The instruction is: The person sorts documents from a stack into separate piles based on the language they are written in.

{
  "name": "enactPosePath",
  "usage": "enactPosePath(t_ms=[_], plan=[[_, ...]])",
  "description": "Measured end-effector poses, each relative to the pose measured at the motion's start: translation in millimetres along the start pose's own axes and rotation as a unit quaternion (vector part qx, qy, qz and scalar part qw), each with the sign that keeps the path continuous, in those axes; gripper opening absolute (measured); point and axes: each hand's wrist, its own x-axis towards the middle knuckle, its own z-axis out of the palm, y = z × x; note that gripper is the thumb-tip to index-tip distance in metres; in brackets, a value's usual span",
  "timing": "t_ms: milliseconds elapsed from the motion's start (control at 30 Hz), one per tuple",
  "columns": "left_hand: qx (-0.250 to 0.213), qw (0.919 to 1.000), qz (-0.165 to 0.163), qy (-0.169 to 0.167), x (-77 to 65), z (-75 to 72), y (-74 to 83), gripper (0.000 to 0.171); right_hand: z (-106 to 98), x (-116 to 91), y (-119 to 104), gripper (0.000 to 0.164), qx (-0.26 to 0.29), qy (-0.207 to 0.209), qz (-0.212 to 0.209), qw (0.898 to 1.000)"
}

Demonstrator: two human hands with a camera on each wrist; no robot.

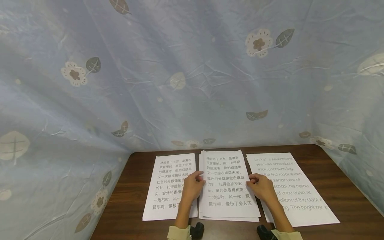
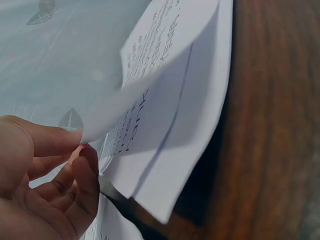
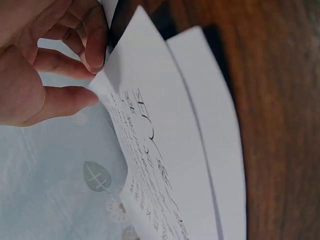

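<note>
A printed sheet of paper [image 1: 225,188] with Chinese text lies on top of the middle stack, other sheets showing beneath it. My left hand [image 1: 193,185] pinches its left edge between thumb and finger; in the left wrist view that edge of the sheet [image 2: 120,107] curves up off the paper below [image 2: 192,120]. On the opposite side, my right hand [image 1: 263,188] pinches the right edge. The right wrist view has the sheet [image 3: 150,75] held at its margin by thumb and fingertip, with another sheet [image 3: 200,65] under it.
To the left lies a stack of Chinese-text sheets [image 1: 153,200], partly covered by my left hand. English-text sheets [image 1: 312,215] lie to the right, partly behind my right hand. The dark wooden table [image 1: 126,200] meets a patterned blue cloth [image 1: 210,126] at the back and sides.
</note>
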Motion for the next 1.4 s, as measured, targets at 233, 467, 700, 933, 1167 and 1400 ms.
enactPosePath(t_ms=[233,467,700,933,1167,1400], plan=[[-0.011,0.9999,0.004,0.005,1.5,0.0,1.9,0.039,-4.0,0.4,0.0,0.037,0.011,0.0,0.001,1.0],[-0.029,0.9995,0.004,0.009,1.2,-0.1,2.2,0.037,-4.4,-0.9,-3.0,0.041,0.027,-0.015,0.007,1.0],[-0.042,0.9991,-0.007,0.011,-0.4,-1.0,3.5,0.037,-3.3,-2.8,-5.5,0.04,0.038,-0.014,-0.003,0.999],[-0.044,0.9989,-0.006,0.015,1.1,-6.3,2.5,0.038,-4.8,-2.1,-5.2,0.039,0.051,-0.003,-0.013,0.999],[-0.041,0.9988,-0.011,0.022,2.5,-9.8,2.2,0.038,-4.4,-3.0,-6.7,0.038,0.06,-0.005,-0.002,0.998],[-0.042,0.9987,-0.015,0.023,2.1,-13.9,-0.8,0.039,1.7,-3.5,-8.4,0.039,0.072,-0.008,0.0,0.997]])
